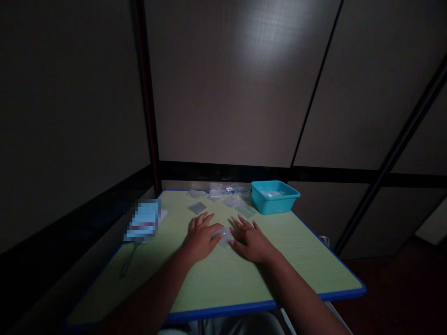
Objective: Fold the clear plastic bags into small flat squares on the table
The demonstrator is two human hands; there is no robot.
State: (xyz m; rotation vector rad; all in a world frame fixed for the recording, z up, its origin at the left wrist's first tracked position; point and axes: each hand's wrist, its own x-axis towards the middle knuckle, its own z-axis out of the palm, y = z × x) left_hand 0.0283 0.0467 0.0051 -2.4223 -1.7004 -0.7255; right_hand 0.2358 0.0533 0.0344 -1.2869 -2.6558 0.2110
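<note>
A small translucent plastic piece (224, 237), whose exact kind I cannot make out, lies on the green table (223, 284) between my hands. My left hand (201, 237) rests at its left side, fingers stretched out, with the thumb and index finger at the edge of the piece. On the other side my right hand (253, 243) is spread low over the table, its thumb tip close to the piece's right edge. Neither hand is closed around it. Beyond my fingers lie a small flat clear bag (197, 208) and another flat clear bag (246, 210).
A turquoise plastic basin (275, 203) holding clear plastic stands at the far right corner. More crumpled clear packaging (218, 190) lies along the back edge. At the left edge is a blurred-out light blue item (144, 221) with a strap. Walls close in behind and left.
</note>
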